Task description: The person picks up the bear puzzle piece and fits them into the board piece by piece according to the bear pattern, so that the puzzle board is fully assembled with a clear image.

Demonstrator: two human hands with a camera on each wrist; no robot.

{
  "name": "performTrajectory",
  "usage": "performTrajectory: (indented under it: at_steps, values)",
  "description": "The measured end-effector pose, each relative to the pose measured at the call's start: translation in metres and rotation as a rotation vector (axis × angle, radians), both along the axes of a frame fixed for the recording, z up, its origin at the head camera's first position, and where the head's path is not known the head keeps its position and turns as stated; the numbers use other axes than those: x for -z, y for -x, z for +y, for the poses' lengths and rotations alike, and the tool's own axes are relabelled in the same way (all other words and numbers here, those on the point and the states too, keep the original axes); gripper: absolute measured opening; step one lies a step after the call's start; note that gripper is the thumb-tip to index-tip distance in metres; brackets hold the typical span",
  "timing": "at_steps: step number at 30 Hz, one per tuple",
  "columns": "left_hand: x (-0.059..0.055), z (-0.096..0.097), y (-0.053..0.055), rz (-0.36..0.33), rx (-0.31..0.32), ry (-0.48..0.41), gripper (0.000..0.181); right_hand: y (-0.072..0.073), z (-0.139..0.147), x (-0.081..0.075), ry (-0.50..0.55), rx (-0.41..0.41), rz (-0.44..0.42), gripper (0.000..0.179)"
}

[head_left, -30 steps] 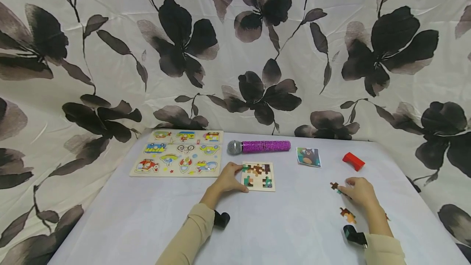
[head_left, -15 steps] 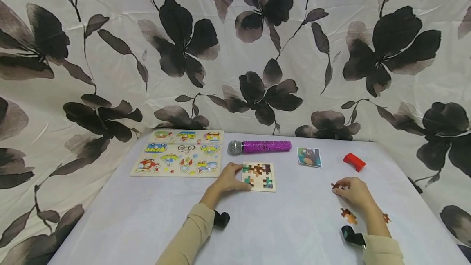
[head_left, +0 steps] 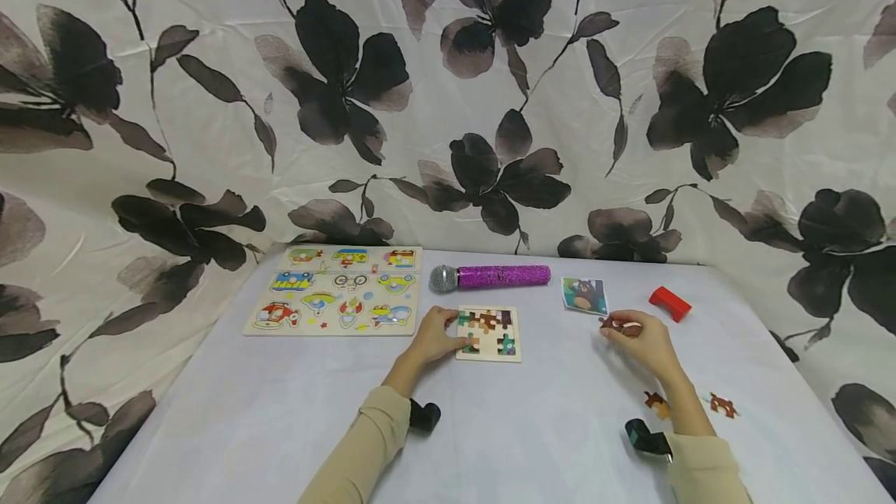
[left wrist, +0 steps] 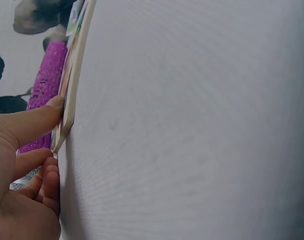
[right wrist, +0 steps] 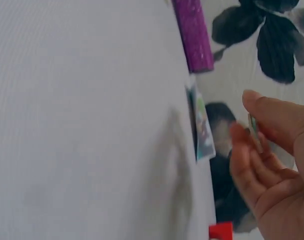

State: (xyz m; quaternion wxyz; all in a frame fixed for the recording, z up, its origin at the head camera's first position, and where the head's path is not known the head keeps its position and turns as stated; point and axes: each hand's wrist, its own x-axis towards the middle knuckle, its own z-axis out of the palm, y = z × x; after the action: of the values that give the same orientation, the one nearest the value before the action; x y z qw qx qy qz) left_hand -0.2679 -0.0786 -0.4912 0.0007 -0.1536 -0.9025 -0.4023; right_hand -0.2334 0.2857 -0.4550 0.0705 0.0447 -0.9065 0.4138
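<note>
My left hand (head_left: 435,335) grips the left edge of a small wooden jigsaw board (head_left: 488,348), its thumb on top. Several brown and green pieces sit in the board, with pale bare wood between them. In the left wrist view the thumb presses on the board's edge near a corner. Above the table to the right, my right hand (head_left: 645,341) pinches a jigsaw piece (right wrist: 253,129) between thumb and fingers. Two loose pieces lie near the right forearm: one brown and orange piece (head_left: 656,404), partly behind the arm, and another brown piece (head_left: 722,405).
A picture card with a bear (head_left: 584,295) lies beyond the right hand, beside a red block (head_left: 670,304). A glittery purple microphone (head_left: 504,277) lies behind the board. At the left is a larger vehicle peg puzzle (head_left: 332,295). A floral cloth hangs behind the white table.
My right hand has closed on a piece, lifted it and moved left toward the bear card. The left hand has stayed at the board's edge.
</note>
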Motion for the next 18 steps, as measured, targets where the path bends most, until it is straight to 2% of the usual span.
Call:
performTrajectory:
  at_steps: [5,13,18]
  values:
    - [0.001,0.0,0.001,0.005,-0.002,-0.002,0.057,0.006,-0.023,-0.01,0.201,-0.017,0.05,0.042]
    - [-0.001,0.0,-0.001,0.008,-0.006,0.001,0.058,0.015,-0.052,-0.016,0.335,-0.163,0.134,0.038]
    - [0.003,-0.003,0.003,0.015,0.009,-0.046,0.061,0.019,-0.07,-0.018,0.377,-0.152,0.197,0.037]
